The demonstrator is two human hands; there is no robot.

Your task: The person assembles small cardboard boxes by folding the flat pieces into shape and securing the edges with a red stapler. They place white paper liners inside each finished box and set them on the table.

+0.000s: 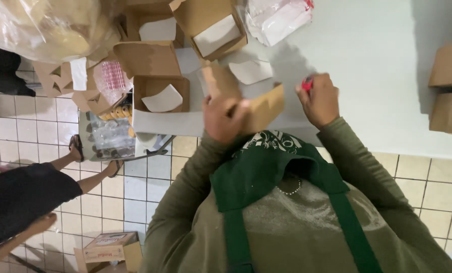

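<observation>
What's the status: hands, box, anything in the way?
Left hand grips a folded brown cardboard box at the table edge. Right hand closed on a small red item. Open boxes sit left, not blocking.

Floor of square off-white ceramic tiles (135, 194) with dark grout lines, slightly glossy and scuffed. A pale grey-white flat tabletop (367, 76) fills the upper right, its front edge running diagonally above the tiles, with soft shadows falling across it (light seems to come from above, source out of view). Open brown cardboard boxes (158, 76) with white paper inserts crowd the table's left end. A clear plastic bag (44, 23) bulges at top left. Two closed brown cardboard cartons (450, 86) sit at the right edge. Another small printed cardboard box (110, 247) rests on the floor tiles, lower left.
</observation>
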